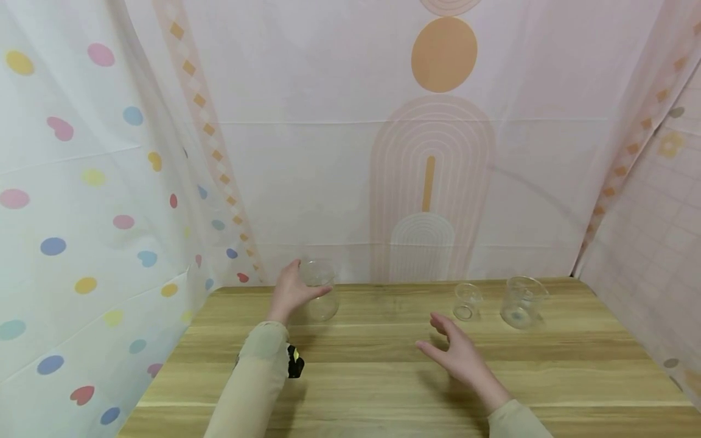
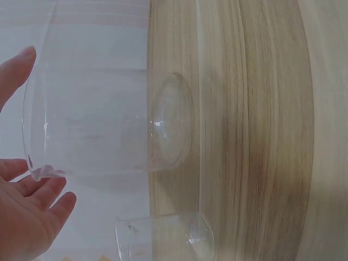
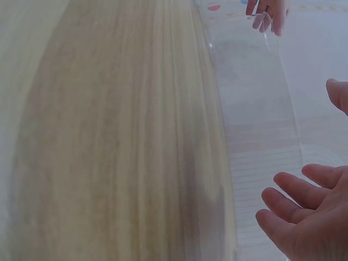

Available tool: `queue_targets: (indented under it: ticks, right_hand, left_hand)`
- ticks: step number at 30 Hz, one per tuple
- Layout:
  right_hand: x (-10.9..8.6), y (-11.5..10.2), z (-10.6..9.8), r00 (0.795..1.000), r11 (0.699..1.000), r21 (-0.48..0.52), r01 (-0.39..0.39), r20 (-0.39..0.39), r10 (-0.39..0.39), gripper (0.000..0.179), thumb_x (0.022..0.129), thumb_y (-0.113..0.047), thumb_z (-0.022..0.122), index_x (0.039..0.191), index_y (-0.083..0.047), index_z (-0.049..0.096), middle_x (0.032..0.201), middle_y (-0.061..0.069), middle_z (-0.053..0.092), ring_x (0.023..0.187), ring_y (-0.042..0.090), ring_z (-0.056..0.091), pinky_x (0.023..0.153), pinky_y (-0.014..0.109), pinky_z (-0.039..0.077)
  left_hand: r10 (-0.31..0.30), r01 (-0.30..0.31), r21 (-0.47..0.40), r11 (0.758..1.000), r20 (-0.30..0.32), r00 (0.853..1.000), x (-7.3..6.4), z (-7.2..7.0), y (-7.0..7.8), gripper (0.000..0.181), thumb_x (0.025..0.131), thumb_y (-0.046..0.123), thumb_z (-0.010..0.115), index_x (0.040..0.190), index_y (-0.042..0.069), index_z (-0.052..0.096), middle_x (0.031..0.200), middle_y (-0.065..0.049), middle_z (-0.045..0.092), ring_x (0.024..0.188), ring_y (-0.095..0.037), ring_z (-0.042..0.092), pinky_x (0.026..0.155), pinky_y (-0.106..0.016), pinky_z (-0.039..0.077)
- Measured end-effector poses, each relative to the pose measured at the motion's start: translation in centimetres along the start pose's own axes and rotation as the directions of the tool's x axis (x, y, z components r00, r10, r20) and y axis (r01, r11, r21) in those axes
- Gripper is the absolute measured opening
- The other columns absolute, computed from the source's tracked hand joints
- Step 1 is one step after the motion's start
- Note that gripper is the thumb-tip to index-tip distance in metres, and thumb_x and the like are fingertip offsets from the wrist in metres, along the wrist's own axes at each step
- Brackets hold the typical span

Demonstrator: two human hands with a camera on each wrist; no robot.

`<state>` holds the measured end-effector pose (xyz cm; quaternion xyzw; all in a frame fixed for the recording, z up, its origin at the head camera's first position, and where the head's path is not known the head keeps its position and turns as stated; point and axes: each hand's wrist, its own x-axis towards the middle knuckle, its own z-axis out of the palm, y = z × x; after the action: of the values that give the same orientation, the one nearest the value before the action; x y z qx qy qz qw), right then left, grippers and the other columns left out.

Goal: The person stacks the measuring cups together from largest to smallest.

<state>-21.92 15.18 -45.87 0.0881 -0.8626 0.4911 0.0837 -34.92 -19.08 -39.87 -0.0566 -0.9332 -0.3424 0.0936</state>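
Observation:
My left hand (image 1: 290,291) is at a large clear glass beaker (image 1: 324,309) standing at the back left of the table. In the left wrist view, the thumb is on one side of the rim of this beaker (image 2: 98,122) and the fingers (image 2: 51,204) lie right at its spout on the other. A smaller clear glass (image 2: 163,236) stands beside it, hidden behind my hand in the head view. My right hand (image 1: 457,354) hovers over the table's right half, thumb and fingers apart, holding nothing. Nearest to it is a small clear beaker (image 1: 467,302).
Another clear beaker (image 1: 521,306), wider, stands to the right of the small one. The wooden table (image 1: 361,383) backs onto a printed curtain (image 1: 328,152), with a dotted curtain (image 1: 82,243) on the left and another (image 1: 657,243) on the right.

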Motion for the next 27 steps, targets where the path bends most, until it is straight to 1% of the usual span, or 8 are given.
queue_targets:
  ticks: [8, 13, 17, 21, 23, 27]
  right_hand:
    - [0.4, 0.1, 0.4, 1.000, 1.000, 0.011, -0.018, 0.019, 0.017, 0.074, 0.088, -0.032, 0.076, 0.143, 0.005, 0.043, 0.138, 0.024, 0.053, 0.131, 0.041, 0.046, 0.109, 0.056, 0.034]
    - [0.7, 0.1, 0.6, 0.999, 0.999, 0.016, -0.030, 0.033, 0.029, 0.075, 0.088, -0.034, 0.075, 0.144, 0.004, 0.042, 0.139, 0.023, 0.053, 0.132, 0.041, 0.045, 0.109, 0.057, 0.033]
    - [0.9, 0.0, 0.8, 0.999, 0.999, 0.018, -0.027, 0.030, 0.027, 0.075, 0.088, -0.035, 0.076, 0.144, 0.003, 0.043, 0.139, 0.022, 0.054, 0.131, 0.040, 0.045, 0.109, 0.057, 0.034]
    - [1.2, -0.1, 1.0, 1.000, 1.000, 0.014, -0.010, 0.024, 0.010, 0.075, 0.087, -0.035, 0.076, 0.143, 0.003, 0.045, 0.138, 0.022, 0.055, 0.131, 0.040, 0.046, 0.108, 0.056, 0.034]
    - [1.3, -0.1, 1.1, 1.000, 1.000, 0.012, -0.002, 0.023, 0.001, 0.075, 0.087, -0.035, 0.077, 0.143, 0.003, 0.045, 0.138, 0.021, 0.055, 0.130, 0.040, 0.047, 0.108, 0.056, 0.034]
    - [1.4, -0.3, 1.1, 1.000, 1.000, 0.010, 0.009, 0.026, -0.009, 0.076, 0.087, -0.035, 0.077, 0.144, 0.003, 0.044, 0.139, 0.021, 0.054, 0.131, 0.039, 0.046, 0.109, 0.056, 0.033]
  left_hand:
    - [0.000, 0.000, -0.020, 1.000, -0.010, 1.000, 0.2, 0.3, -0.1, 0.101, 0.077, 0.035, 0.084, 0.146, -0.014, 0.029, 0.146, -0.035, 0.036, 0.134, -0.048, 0.037, 0.110, -0.057, 0.032]
    - [0.003, -0.004, -0.044, 0.999, -0.027, 1.000, 0.1, 0.6, 0.1, 0.096, 0.076, 0.033, 0.085, 0.143, -0.014, 0.035, 0.140, -0.035, 0.042, 0.129, -0.048, 0.043, 0.107, -0.057, 0.036]
    - [0.034, -0.036, -0.052, 0.998, -0.033, 0.999, 0.1, 1.0, 0.2, 0.090, 0.074, 0.032, 0.087, 0.137, -0.014, 0.043, 0.134, -0.033, 0.048, 0.123, -0.046, 0.048, 0.103, -0.055, 0.041]
    - [0.070, -0.070, -0.016, 0.997, -0.018, 0.997, -0.2, 1.4, 0.5, 0.088, 0.074, 0.036, 0.085, 0.137, -0.012, 0.045, 0.130, -0.030, 0.052, 0.119, -0.043, 0.050, 0.100, -0.054, 0.044]
    - [0.081, -0.081, -0.004, 0.997, -0.011, 0.997, -0.4, 1.6, 0.8, 0.089, 0.074, 0.038, 0.085, 0.137, -0.011, 0.046, 0.128, -0.027, 0.053, 0.118, -0.041, 0.051, 0.098, -0.053, 0.045]
    - [0.094, -0.094, -0.026, 0.995, -0.015, 0.995, -0.9, 1.9, 1.8, 0.087, 0.073, 0.038, 0.085, 0.136, -0.011, 0.048, 0.126, -0.025, 0.054, 0.116, -0.040, 0.052, 0.098, -0.051, 0.046]
